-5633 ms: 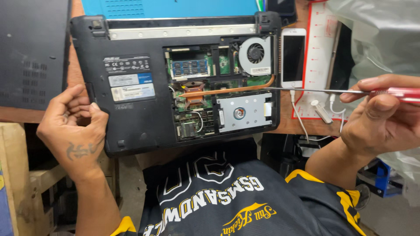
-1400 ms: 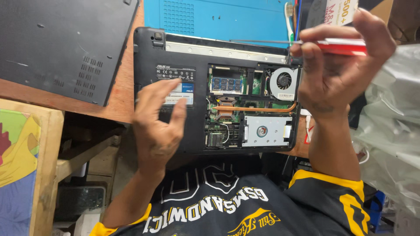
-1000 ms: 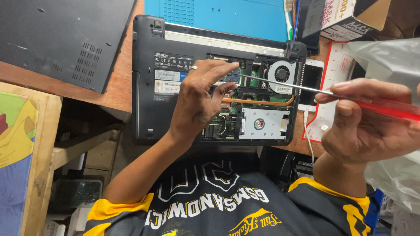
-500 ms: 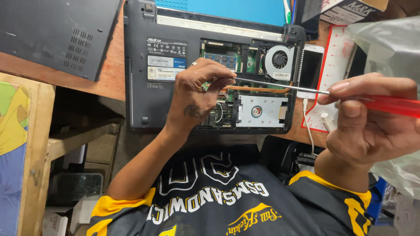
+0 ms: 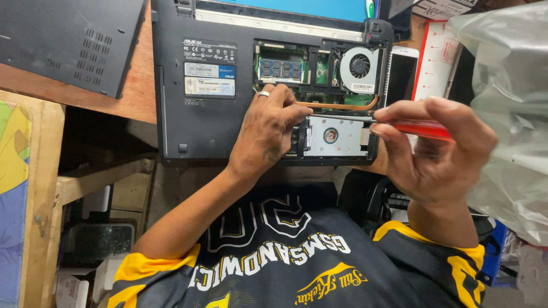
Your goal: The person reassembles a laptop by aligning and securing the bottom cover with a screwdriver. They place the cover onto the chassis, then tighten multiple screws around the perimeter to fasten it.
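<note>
Over the opened underside of the black laptop (image 5: pixel 194 122), left hand (image 5: pixel 265 134) resting palm-down, fingers curled loosely together, tips touching the edge of the open bay just left of the silver drive (image 5: pixel 337 137); nothing gripped. To the right, right hand (image 5: pixel 436 151) closed tight around the red handle of a screwdriver (image 5: pixel 399 124), thumb and forefinger pinching near the shaft, slim metal shaft lying level across the top of the drive, tip beside the left fingertips. Round fan (image 5: pixel 358 65) above the copper pipe.
</note>
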